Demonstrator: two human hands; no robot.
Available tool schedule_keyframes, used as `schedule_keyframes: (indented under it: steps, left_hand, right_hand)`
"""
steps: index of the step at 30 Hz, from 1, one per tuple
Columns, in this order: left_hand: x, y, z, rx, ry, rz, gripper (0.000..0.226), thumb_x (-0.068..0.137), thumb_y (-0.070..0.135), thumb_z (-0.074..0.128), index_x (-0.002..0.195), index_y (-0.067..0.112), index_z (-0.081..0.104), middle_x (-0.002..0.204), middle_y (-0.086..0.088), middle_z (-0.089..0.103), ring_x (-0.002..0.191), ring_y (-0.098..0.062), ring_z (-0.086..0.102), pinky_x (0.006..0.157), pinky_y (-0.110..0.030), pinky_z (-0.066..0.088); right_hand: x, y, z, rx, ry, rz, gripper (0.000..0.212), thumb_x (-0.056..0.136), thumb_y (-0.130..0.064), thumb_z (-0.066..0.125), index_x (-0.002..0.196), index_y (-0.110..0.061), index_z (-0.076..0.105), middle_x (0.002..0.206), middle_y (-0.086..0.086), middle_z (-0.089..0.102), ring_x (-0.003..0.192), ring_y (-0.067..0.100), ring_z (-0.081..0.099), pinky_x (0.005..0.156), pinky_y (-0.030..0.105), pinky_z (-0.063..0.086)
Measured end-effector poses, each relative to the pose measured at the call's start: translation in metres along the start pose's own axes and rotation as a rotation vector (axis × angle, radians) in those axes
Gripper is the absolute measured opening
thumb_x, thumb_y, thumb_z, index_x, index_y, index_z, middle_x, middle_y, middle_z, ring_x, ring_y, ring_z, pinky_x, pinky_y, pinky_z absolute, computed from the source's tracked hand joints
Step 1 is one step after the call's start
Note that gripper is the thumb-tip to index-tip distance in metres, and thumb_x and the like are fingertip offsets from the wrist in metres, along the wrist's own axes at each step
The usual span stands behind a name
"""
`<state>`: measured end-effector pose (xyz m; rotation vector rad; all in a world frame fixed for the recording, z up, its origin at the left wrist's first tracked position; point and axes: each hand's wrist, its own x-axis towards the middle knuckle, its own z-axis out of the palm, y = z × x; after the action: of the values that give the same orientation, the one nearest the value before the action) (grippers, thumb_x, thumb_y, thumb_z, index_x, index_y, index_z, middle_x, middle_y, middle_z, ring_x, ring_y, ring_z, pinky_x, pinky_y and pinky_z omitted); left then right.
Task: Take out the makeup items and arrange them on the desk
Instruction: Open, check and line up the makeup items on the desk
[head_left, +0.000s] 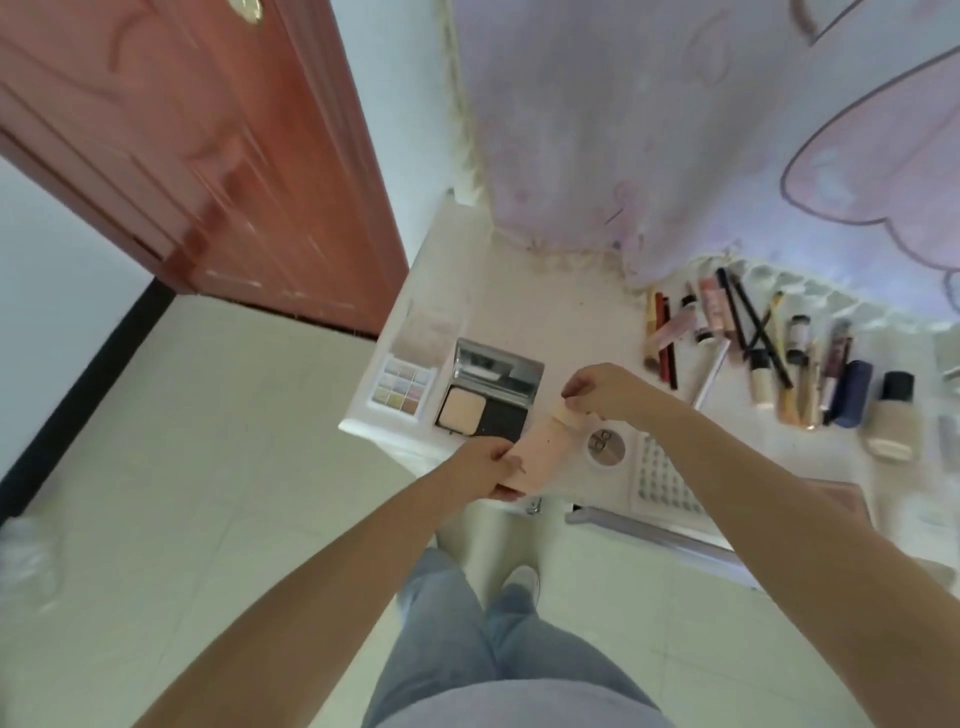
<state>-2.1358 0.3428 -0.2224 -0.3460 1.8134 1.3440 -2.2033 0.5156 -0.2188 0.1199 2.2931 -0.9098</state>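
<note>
Your left hand (491, 462) grips the pink tube (540, 449) base; right hand (597, 387) pinches its cap end, axis slanting toward the powder compact (485, 402).

Lower end of the pink tube (540, 451) behind left-hand fingers (503, 457); labels illegible.

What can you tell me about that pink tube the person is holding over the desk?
The pink tube is pale peach, matte and plastic-looking, with a lighter cap end. It is held tilted above the desk's front edge, cap end up and away. The left hand grips its lower end; the right hand pinches its cap. Whether the cap is loosened cannot be told.
</note>
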Motion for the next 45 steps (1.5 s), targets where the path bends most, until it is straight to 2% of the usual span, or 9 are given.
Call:
schedule_keyframes:
  steps: [5,8,12,20,25,30,34,39,45]
  left_hand:
    - [0.01,-0.011,0.013,-0.07,0.045,-0.041,0.014,0.094,0.003,0.045,0.106,0.0,0.052,0.106,-0.013,0.049,0.092,-0.027,0.057,0.066,-0.015,0.055]
    - [0.016,-0.01,0.017,-0.069,0.111,-0.093,0.006,0.092,0.007,0.052,0.086,0.003,0.05,0.1,-0.013,0.051,0.066,-0.019,0.061,0.044,-0.011,0.051]
    - [0.02,-0.012,0.018,-0.059,0.154,-0.122,0.013,0.091,0.014,0.056,0.095,0.002,0.059,0.075,-0.011,0.059,0.03,-0.003,0.055,0.039,-0.011,0.049]
    - [0.022,-0.01,0.027,0.043,0.217,-0.228,0.038,0.09,0.031,0.056,0.107,-0.003,0.052,0.059,-0.006,0.056,0.024,-0.003,0.05,0.036,-0.014,0.047]
    - [0.017,-0.007,0.024,0.43,0.224,-0.175,0.036,0.093,0.039,0.047,0.095,0.005,0.054,0.064,-0.003,0.056,0.047,-0.014,0.055,0.058,-0.022,0.051]
    - [0.002,-0.001,0.018,0.948,0.244,-0.006,0.04,0.096,0.036,0.039,0.112,0.003,0.055,0.106,-0.012,0.061,0.103,-0.026,0.059,0.087,-0.032,0.047]
    - [-0.007,0.02,0.014,0.974,0.265,0.113,0.025,0.094,0.029,0.043,0.099,0.008,0.056,0.082,-0.003,0.051,0.085,-0.021,0.052,0.075,-0.029,0.043]
    - [-0.023,0.071,-0.003,0.779,0.357,0.357,0.031,0.091,0.025,0.053,0.119,0.012,0.055,0.114,-0.003,0.063,0.102,-0.018,0.058,0.089,-0.025,0.044]
    - [-0.075,0.157,-0.027,0.484,0.323,0.846,0.049,0.081,0.016,0.068,0.127,0.017,0.052,0.122,0.003,0.056,0.095,-0.002,0.052,0.078,-0.008,0.045]
  right_hand:
    - [0.011,0.005,0.005,-0.056,0.017,-0.041,0.023,0.087,-0.007,0.055,0.108,-0.001,0.062,0.116,0.016,0.061,0.091,0.017,0.049,0.065,0.02,0.037]
    - [0.016,0.009,0.004,-0.165,0.027,-0.07,0.023,0.089,-0.009,0.052,0.107,-0.002,0.063,0.114,0.015,0.063,0.092,0.022,0.052,0.071,0.022,0.034]
    - [0.017,0.015,0.004,-0.156,0.113,-0.1,0.023,0.09,-0.009,0.049,0.106,-0.002,0.064,0.114,0.013,0.063,0.107,0.026,0.054,0.08,0.021,0.032]
    - [0.014,0.025,0.015,-0.131,0.276,-0.099,0.03,0.091,-0.015,0.048,0.118,-0.004,0.055,0.115,0.012,0.06,0.108,0.025,0.053,0.083,0.023,0.033]
    - [-0.018,0.035,0.008,-0.33,0.263,-0.164,0.044,0.089,-0.025,0.052,0.13,-0.01,0.044,0.123,0.01,0.053,0.114,0.023,0.047,0.091,0.027,0.036]
    - [-0.044,0.052,0.029,-0.65,0.103,-0.122,0.056,0.085,-0.033,0.056,0.134,-0.015,0.037,0.13,0.007,0.042,0.119,0.024,0.041,0.095,0.032,0.039]
    - [-0.05,0.043,0.021,-0.416,0.146,-0.059,0.054,0.081,-0.025,0.061,0.131,-0.013,0.042,0.124,0.008,0.049,0.115,0.025,0.047,0.091,0.028,0.039]
    - [-0.075,0.009,-0.038,0.404,0.215,-0.097,0.05,0.078,-0.002,0.067,0.125,-0.002,0.049,0.096,0.002,0.059,0.08,0.017,0.061,0.069,0.023,0.052]
    - [-0.126,-0.061,-0.124,0.63,0.191,-0.414,0.032,0.081,0.004,0.059,0.111,-0.006,0.059,0.094,0.005,0.068,0.075,0.011,0.069,0.068,0.02,0.057]
